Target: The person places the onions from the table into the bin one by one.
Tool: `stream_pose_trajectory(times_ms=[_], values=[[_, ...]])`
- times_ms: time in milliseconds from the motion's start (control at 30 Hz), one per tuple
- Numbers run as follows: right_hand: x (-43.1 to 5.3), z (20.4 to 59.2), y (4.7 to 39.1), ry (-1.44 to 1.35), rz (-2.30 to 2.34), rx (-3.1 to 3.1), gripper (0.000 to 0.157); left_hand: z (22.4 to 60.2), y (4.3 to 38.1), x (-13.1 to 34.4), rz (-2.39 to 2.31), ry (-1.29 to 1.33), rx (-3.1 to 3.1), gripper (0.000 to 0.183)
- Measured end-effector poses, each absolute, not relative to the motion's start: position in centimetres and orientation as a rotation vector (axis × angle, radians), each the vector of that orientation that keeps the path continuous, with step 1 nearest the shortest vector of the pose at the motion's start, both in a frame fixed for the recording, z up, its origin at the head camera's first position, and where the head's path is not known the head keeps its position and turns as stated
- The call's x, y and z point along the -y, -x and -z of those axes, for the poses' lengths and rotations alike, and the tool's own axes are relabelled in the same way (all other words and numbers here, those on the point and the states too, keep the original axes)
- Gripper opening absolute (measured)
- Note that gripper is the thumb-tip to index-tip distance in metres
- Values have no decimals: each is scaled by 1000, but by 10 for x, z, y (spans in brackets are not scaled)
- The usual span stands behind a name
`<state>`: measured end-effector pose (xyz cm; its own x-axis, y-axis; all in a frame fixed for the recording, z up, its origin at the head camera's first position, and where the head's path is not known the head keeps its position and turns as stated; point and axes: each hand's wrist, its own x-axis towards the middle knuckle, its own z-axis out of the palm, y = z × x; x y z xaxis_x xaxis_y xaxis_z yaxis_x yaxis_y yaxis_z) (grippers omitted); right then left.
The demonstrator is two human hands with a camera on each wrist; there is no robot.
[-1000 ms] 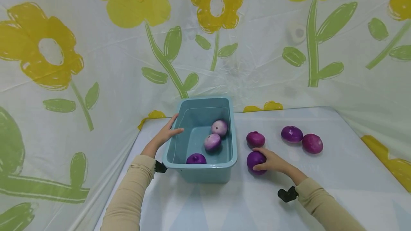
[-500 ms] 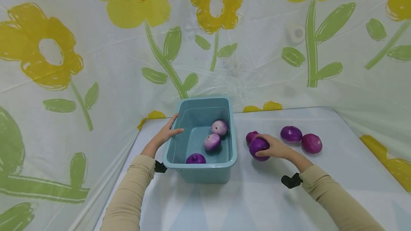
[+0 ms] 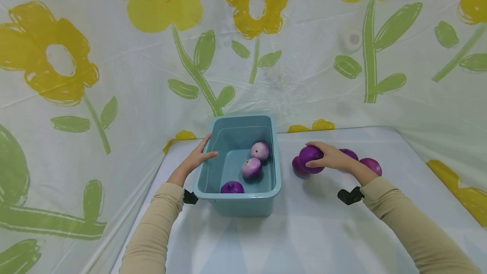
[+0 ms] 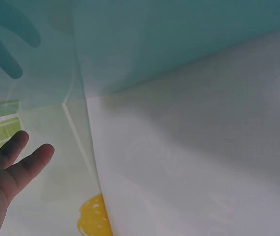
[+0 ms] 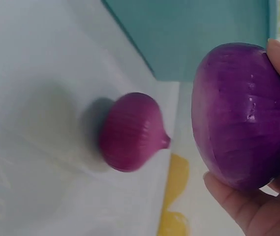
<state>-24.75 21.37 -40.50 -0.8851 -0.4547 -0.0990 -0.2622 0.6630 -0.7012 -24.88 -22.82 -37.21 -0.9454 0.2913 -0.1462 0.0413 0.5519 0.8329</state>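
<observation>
My right hand [image 3: 332, 156] holds a purple onion [image 3: 310, 155] above the table, thumb on one side and fingers on the other. Below that, partly hidden in the head view, a smaller reddish-purple onion [image 5: 132, 132] lies on the table. A blue-green plastic bin [image 3: 243, 196] stands to the left. Inside it are two pale-topped onions [image 3: 252, 168] along the right side and a purple onion [image 3: 232, 187] near the front wall. My left hand [image 3: 195, 159] rests at the bin's left rim, its thumb reaching over the edge; its fingers [image 4: 34, 164] look straight and spread.
Farther right lie two more onions, a purple one [image 3: 348, 154] partly behind my right hand and a reddish one [image 3: 371, 165] partly behind my wrist. A flower-printed sheet [image 3: 304, 62] hangs behind the pale table [image 3: 304, 240].
My right hand has lifted the purple onion off the table and moved it up and slightly right, in front of the reddish onion. The left hand and bin stay put.
</observation>
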Motion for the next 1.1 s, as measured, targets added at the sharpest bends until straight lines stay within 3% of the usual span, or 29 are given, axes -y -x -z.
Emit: stream_pose_trajectory(times_ms=[533, 1100], values=[[-197, 340, 272, 628, 1002, -2687, 72, 373, 250, 227, -1338, -263, -2523, 80], [-134, 296, 293, 735, 952, -2700, 77, 375, 253, 229, -1329, -255, -2524, 81]])
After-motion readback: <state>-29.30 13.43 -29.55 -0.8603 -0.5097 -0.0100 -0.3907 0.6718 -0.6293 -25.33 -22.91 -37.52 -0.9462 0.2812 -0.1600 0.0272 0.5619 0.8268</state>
